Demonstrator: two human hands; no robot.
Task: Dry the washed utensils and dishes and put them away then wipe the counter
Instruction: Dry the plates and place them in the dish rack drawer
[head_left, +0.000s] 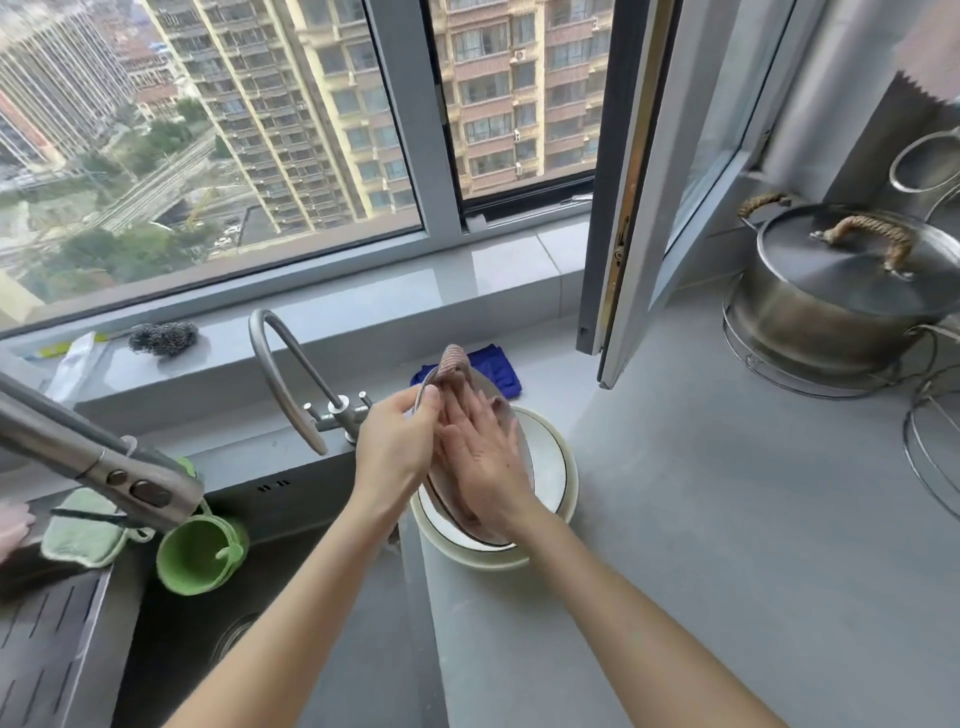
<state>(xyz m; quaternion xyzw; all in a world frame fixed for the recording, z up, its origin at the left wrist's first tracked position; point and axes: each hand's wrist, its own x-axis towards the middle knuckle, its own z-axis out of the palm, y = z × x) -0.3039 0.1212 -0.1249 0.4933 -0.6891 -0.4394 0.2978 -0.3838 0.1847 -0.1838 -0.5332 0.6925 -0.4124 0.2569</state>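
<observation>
My left hand (395, 441) grips the upper rim of a white plate (506, 415) tilted on edge. My right hand (485, 457) lies flat with straight fingers on the plate's face, pressing a brownish striped cloth (454, 364) against it; the cloth sticks out above the rim. Under the tilted plate a stack of white dishes with dark rims (550, 467) sits on the grey counter (701, 519) beside the sink (218, 597). A blue cloth (498, 364) lies behind the stack.
A curved tap (275, 364) and a pull-out tap head (104, 467) stand over the sink. A green cup (200, 556) and green pad (83, 530) sit at the sink's left. A lidded steel pot (841, 291) stands at right. An open window sash (654, 182) juts over the counter.
</observation>
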